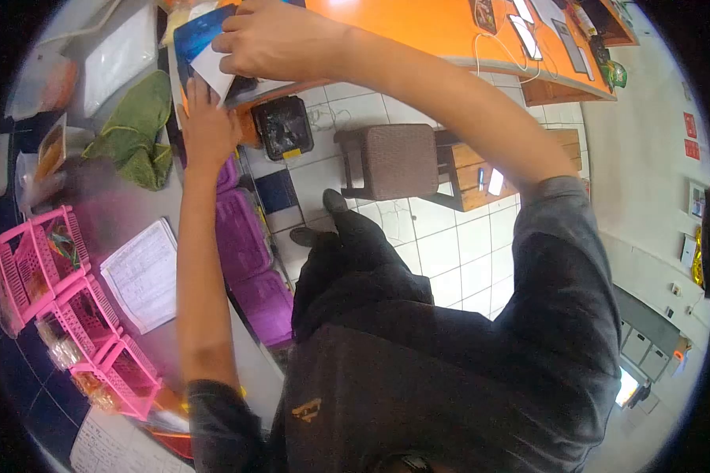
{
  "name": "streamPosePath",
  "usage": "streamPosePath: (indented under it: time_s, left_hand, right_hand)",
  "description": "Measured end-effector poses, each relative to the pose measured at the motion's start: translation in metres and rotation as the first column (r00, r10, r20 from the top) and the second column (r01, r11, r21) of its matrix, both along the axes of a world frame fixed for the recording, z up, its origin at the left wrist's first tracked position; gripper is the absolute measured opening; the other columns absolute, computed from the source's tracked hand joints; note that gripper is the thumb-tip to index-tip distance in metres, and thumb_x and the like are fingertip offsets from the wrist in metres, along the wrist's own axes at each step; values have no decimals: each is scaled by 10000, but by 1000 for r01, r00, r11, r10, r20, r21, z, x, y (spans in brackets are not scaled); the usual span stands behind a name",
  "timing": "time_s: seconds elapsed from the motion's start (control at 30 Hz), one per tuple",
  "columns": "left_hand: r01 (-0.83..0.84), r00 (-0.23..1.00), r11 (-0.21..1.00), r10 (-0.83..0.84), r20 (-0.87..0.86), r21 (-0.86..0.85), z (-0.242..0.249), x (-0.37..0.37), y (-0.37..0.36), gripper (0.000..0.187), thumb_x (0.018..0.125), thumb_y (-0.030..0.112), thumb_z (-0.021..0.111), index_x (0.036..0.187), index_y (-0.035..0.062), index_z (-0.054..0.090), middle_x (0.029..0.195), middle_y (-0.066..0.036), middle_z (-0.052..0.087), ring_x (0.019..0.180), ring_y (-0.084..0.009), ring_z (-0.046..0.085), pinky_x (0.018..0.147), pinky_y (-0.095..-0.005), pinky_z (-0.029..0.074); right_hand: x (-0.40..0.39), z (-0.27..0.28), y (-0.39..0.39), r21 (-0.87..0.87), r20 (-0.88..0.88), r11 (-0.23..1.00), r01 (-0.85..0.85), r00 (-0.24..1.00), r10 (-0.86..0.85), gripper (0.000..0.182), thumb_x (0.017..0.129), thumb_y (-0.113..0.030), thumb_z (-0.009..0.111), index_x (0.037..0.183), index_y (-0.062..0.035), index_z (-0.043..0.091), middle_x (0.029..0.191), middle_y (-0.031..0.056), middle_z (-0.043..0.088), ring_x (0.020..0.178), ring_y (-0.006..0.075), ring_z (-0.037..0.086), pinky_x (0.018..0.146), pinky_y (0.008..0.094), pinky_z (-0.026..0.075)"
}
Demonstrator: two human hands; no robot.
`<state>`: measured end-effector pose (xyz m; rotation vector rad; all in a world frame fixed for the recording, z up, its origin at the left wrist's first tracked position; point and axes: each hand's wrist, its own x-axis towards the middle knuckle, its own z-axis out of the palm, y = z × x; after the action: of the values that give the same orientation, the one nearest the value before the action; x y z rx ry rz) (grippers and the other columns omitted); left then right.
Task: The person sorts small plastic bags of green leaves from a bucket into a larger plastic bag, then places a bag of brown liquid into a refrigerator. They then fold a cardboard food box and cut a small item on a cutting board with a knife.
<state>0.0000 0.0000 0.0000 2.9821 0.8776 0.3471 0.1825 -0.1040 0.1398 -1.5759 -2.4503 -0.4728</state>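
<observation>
My right hand [272, 39] is closed over a white card [211, 72] that lies on a blue sheet [201, 31] at the corner of the orange table [418, 27]. Just below it, my left hand [207, 126] reaches up with its fingers spread against the lower edge of the same card and sheet. Whether the left hand grips the card is hidden by the right hand.
A green cloth [138, 130], pink baskets [63, 299], a written notepad [143, 276] and purple containers [248, 252] lie on the grey counter at left. A black box [282, 126], a brown stool [390, 162] and a wooden bench [497, 169] stand on the tiled floor.
</observation>
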Motion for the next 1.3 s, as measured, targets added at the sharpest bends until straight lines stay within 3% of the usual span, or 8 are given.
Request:
streamPosePath:
  time_s: [0.27, 0.37, 0.53, 0.57, 0.73, 1.0, 1.2, 1.3]
  left_hand:
    - [-27, 999, 997, 24, 35, 78, 1, 11, -10, 622, 834, 125, 581, 1419, 48, 382, 1539, -194, 272, 1425, -374, 268, 1072, -639, 292]
    - [-62, 998, 994, 62, 1, 91, 5, 7, -15, 611, 844, 132, 572, 1422, 42, 394, 1524, -214, 289, 1416, -380, 285, 1087, -627, 275]
    - [172, 899, 899, 23, 437, -402, 24, -22, -66, 659, 849, 213, 655, 1414, -17, 406, 1434, -238, 444, 1349, -365, 410, 1132, -424, 300]
    - [237, 871, 667, 176, 458, -706, 38, -32, -91, 637, 853, 247, 671, 1400, 10, 446, 1425, -200, 475, 1348, -315, 430, 1127, -414, 308]
    - [256, 797, 396, 429, 424, -882, 26, -124, -202, 486, 841, 265, 725, 1249, 36, 593, 1236, -140, 627, 1154, -243, 583, 989, -391, 443]
    - [73, 173, 164, 969, 174, -984, 27, -268, -364, 227, 949, 138, 620, 1100, -24, 670, 920, -40, 699, 822, -70, 594, 734, -261, 491]
    - [-251, -442, 169, 856, 268, -953, -8, -398, -472, 195, 950, 153, 600, 1008, -15, 683, 833, -69, 705, 754, -118, 606, 701, -293, 492]
    - [-301, -491, 1, 857, 156, -954, -25, -452, -504, 248, 950, 214, 588, 935, -14, 682, 778, -130, 687, 708, -191, 620, 681, -332, 496]
  right_hand:
    - [65, -8, -48, 86, 114, 966, -246, 965, 235, 143, 746, -191, 569, 644, -112, 631, 904, 77, 555, 994, 241, 527, 1015, 454, 349]
    - [64, -30, -88, -68, 101, 996, -64, 992, 71, 209, 777, -147, 630, 977, -109, 680, 1256, 95, 577, 1214, 248, 492, 1081, 406, 333]
    - [14, -59, -140, -318, -307, 946, -65, 951, -38, 81, 733, -97, 600, 793, -48, 624, 823, 117, 615, 852, 302, 623, 782, 401, 505]
    - [4, -66, -145, -490, -407, 862, -128, 909, -96, 68, 757, -92, 601, 775, -29, 619, 789, 146, 607, 802, 340, 621, 747, 433, 512]
    - [-77, -47, -129, -690, -598, 626, -362, 773, -212, 157, 843, -104, 619, 944, 6, 667, 920, 195, 645, 907, 401, 619, 798, 461, 507]
    - [-258, -63, -107, -587, -778, 526, -616, 610, -154, 170, 846, -85, 663, 948, 48, 633, 864, 188, 665, 775, 272, 671, 700, 351, 512]
    - [-490, -74, -167, -437, -715, 582, -685, 658, 238, 429, 843, -346, 681, 1059, 15, 601, 872, 183, 677, 791, 336, 674, 712, 413, 535]
    - [-584, -95, -192, -352, -593, 732, -583, 744, 308, 555, 795, -449, 695, 1087, 6, 571, 854, 202, 677, 784, 360, 678, 694, 441, 540]
